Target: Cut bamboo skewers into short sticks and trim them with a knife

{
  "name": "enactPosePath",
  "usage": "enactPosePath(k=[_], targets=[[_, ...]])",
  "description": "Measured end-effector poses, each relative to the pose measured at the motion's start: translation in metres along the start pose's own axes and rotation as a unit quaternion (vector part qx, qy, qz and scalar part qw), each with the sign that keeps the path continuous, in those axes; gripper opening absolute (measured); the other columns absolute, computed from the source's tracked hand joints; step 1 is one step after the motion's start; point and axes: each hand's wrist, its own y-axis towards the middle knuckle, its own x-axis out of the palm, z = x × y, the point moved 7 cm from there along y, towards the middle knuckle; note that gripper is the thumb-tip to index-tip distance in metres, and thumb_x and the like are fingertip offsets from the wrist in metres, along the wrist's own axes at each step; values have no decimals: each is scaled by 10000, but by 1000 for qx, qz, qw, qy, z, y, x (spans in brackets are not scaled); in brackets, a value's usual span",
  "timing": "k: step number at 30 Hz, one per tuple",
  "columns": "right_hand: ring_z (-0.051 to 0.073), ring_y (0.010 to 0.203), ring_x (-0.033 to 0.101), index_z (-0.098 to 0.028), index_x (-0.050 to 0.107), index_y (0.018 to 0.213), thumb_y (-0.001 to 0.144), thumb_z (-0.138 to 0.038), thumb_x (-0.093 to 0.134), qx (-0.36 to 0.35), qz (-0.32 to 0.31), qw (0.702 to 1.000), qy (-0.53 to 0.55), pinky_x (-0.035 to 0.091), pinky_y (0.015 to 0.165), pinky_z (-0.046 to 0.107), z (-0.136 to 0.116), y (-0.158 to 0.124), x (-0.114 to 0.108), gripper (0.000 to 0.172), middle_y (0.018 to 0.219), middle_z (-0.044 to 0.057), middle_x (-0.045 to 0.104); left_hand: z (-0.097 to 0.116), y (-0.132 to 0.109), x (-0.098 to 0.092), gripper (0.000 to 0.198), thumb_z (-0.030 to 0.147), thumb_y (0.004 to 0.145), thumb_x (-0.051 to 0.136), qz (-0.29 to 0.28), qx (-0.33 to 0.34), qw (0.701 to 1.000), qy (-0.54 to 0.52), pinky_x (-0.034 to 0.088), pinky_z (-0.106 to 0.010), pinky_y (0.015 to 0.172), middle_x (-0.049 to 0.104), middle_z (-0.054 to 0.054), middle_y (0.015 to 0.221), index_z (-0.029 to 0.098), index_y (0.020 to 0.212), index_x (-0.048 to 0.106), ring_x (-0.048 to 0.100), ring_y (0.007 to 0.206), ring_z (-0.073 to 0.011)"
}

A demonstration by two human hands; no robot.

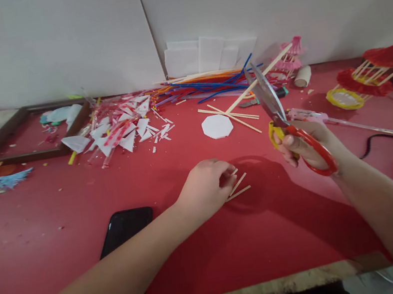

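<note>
1. Across the red-topped desk (187, 265), in the head view, here's the small stuff: short, thin, pale wooden strips (238, 184), fanned out on the surface right at the left hand (207, 185).
2. That hand is curled over them, fingers in close; whether it pinches a strip or merely touches, I cannot tell.
3. Over to the other side, and the right hand (306, 145) has a proper grasp on steel-bladed scissors with red and yellow handles (269, 96), lifted above the desk, blades parted and pointing up and away.
4. Those should feel rigid, moderately heavy and front-loaded; the handle loops are the place to hold, fingers well clear of the edges.
5. The strips look feather-light and stiff, likely to snap or splinter if bent, and fiddly to lift when flat. Thumb and fingertip around the middle, I'd say.
6. Farther up, a flat white octagonal piece (217, 126), paper or foam, looks light and easily dented; take it by opposite edges.
7. Just beside it, long pale wooden sticks (244, 115) lie crossed, one slanting up past the blades, contact unclear. Light again, springier for their length; grip mid-shaft for balance.
</note>
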Motion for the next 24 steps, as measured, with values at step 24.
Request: enactPosePath(k=[24], targets=[[95,491,384,-219,487,775,736,-524,690,28,2,991,-129,295,462,251,21,-12,7,369,597,-67,397,-26,6,-21,174,342,875,568,127,-86,945,-289,452,-244,579,555,37,578,176,874,621,535,536,-109]])
